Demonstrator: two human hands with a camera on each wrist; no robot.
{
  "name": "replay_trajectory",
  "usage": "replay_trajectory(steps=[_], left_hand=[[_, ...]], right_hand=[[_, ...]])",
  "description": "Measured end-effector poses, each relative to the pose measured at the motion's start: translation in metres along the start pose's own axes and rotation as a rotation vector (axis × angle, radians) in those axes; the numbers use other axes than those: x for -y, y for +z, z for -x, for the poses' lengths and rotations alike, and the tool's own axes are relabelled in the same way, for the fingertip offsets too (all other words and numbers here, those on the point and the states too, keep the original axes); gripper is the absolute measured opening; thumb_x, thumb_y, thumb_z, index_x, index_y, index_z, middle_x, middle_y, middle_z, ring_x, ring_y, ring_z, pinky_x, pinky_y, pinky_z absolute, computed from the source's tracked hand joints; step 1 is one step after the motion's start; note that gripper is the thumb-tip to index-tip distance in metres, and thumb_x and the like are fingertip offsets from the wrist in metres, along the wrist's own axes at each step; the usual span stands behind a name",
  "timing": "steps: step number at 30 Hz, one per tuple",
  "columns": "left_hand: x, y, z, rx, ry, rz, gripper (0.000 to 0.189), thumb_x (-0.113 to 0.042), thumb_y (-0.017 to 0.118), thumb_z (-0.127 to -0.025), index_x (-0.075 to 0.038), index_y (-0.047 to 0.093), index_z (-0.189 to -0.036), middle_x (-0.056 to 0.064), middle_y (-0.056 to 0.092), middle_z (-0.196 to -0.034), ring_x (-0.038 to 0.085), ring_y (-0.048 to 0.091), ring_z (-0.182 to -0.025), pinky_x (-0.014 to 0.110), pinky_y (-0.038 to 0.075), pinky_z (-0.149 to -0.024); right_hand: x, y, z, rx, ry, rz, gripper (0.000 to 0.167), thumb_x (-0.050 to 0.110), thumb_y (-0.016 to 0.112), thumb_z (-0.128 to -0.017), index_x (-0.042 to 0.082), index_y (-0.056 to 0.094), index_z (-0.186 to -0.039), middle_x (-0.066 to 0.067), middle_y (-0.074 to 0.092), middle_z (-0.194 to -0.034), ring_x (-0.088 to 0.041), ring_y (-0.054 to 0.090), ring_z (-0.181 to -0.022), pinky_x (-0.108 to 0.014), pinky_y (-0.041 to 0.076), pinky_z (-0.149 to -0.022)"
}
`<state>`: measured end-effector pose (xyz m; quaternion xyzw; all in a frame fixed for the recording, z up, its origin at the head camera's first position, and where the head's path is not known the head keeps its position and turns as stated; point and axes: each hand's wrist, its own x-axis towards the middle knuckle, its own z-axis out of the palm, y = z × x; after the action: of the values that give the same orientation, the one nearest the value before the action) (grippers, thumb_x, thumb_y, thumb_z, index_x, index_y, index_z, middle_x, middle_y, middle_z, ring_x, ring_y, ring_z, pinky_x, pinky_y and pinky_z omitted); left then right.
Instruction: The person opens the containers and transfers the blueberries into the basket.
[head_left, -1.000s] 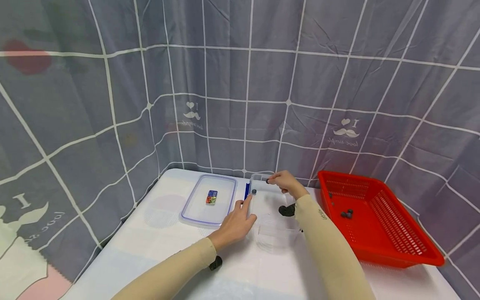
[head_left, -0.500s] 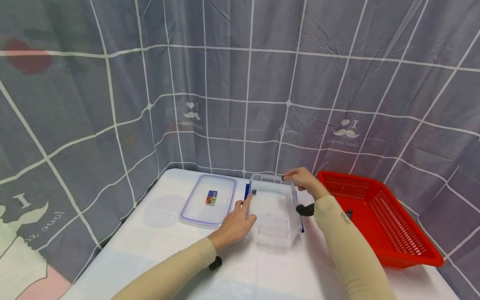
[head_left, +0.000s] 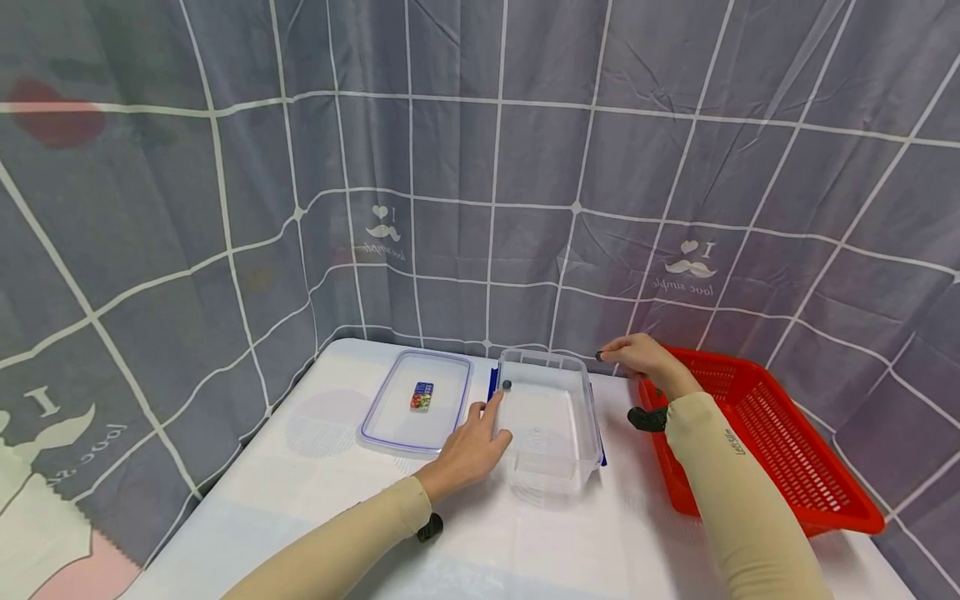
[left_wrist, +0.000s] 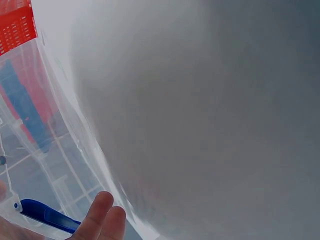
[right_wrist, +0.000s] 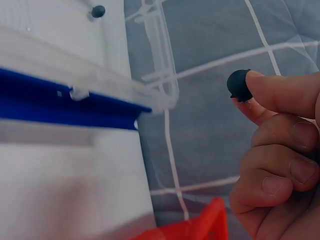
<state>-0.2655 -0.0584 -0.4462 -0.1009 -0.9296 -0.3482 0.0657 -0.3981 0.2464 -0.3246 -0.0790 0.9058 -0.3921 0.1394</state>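
Observation:
A clear plastic box (head_left: 551, 408) with blue side latches stands uncovered on the white table. My left hand (head_left: 468, 446) lies at its left wall, index finger stretched along the rim; in the left wrist view fingertips (left_wrist: 102, 200) show by a blue latch (left_wrist: 47, 216). Inside the box, near that wall, rests one small dark ball (head_left: 507, 385). Between thumb and index finger my right hand (head_left: 645, 358) pinches another small dark blue ball (right_wrist: 240, 85), round like a blueberry. That hand is in the air past the box's right rim, beside the red basket's back left corner.
A red perforated plastic basket (head_left: 787, 433) stands at the right, partly hidden by the right arm. Left of the box lies its clear lid (head_left: 390, 408), with a blue-edged seal and a coloured label (head_left: 422, 397). A grey gridded curtain (head_left: 525, 167) hangs behind the table.
My right hand has moved right, from above the box to beyond its right rim, with the ball still pinched. The left hand has stayed at the box's left wall.

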Motion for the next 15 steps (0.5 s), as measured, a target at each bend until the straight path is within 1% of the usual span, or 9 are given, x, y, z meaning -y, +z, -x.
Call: replay_trajectory(steps=[8, 15], left_hand=[[0.001, 0.0, -0.001, 0.007, -0.014, 0.002, 0.071, -0.037, 0.045, -0.095, -0.02, 0.025, -0.161, 0.02, 0.043, -0.148, 0.032, 0.063, -0.097, 0.049, 0.051, -0.083], [0.0, 0.0, 0.0, 0.009, -0.023, 0.004, 0.072, -0.037, 0.045, -0.095, -0.021, 0.025, -0.161, 0.02, 0.043, -0.147, 0.032, 0.063, -0.097, 0.049, 0.051, -0.084]], right_hand=[[-0.02, -0.018, 0.01, 0.011, 0.006, -0.054, 0.049, 0.021, 0.06, -0.1, -0.009, 0.053, -0.139, 0.007, 0.032, -0.052, -0.01, 0.03, -0.047, -0.026, 0.035, -0.051], [-0.041, -0.033, 0.019, -0.002, 0.036, -0.053, 0.053, 0.022, 0.059, -0.1, -0.01, 0.049, -0.141, 0.007, 0.035, -0.053, -0.01, 0.03, -0.048, -0.025, 0.034, -0.051]])
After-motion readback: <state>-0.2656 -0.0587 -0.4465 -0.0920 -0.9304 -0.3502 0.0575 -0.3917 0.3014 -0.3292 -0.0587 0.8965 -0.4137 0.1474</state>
